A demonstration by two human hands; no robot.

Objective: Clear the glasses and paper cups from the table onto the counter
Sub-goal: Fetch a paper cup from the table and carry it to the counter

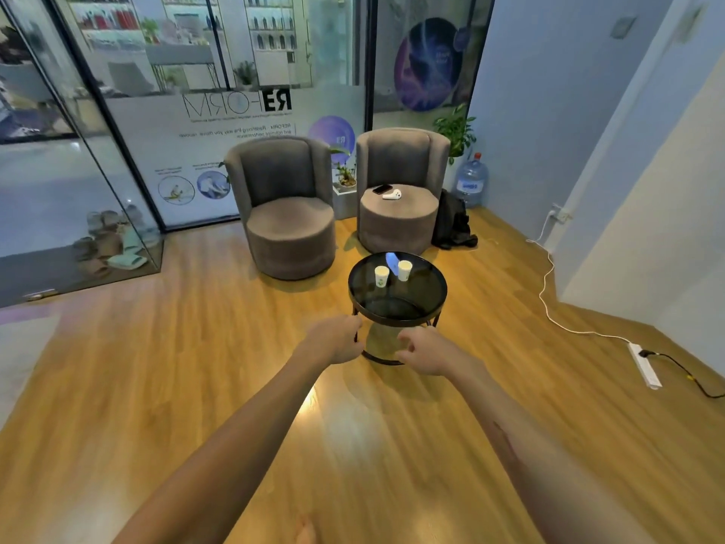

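Both bare arms are stretched forward, and nothing is held. The left hand (337, 341) is seen loosely curled, fingers drawn together but clamped on nothing; the right hand (425, 353) is half open, fingers spread apart and empty. Just beyond both hands the small round black table with a dark glass top (427, 296) is found, its near rim almost reached. Two white paper cups are left standing upright on it, past the fingertips: the left paper cup (381, 276) beyond the left hand, the right paper cup (404, 270) a little farther, close beside the first but apart. No glasses can be made out on the table, and no counter is shown. By this reckoning, the paper cups are not yet lifted, and the carrying is all left to be done. Farther off, two grey round armchairs (288, 214) are noted.
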